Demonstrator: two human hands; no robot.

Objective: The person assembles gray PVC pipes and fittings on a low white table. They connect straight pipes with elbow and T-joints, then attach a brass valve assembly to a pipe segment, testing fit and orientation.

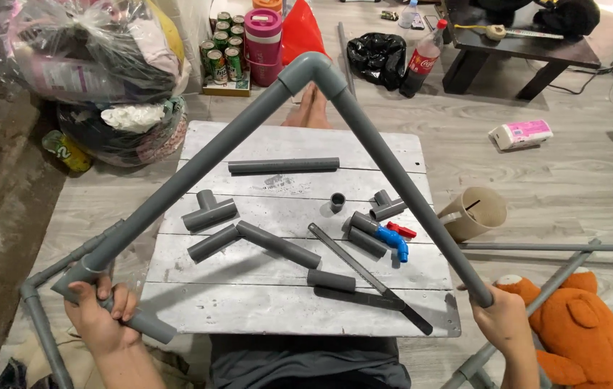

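Pipe frame point(249, 122) of grey plastic rises like a tent over the white board point(407, 148), its elbow point(312, 72) at the peak. My left hand point(99, 317) is closed around the tee joint point(83, 277) at the frame's lower left end; my right hand point(502, 320) is wrapped around the lower right end. On the board beneath lie loose pipe pieces point(283, 166), a tee fitting point(209, 210), a blue valve point(393, 241) and a saw point(371, 277). A beige cup point(473, 212) sits beside the board, an orange teddy point(587, 331) near my right hand.
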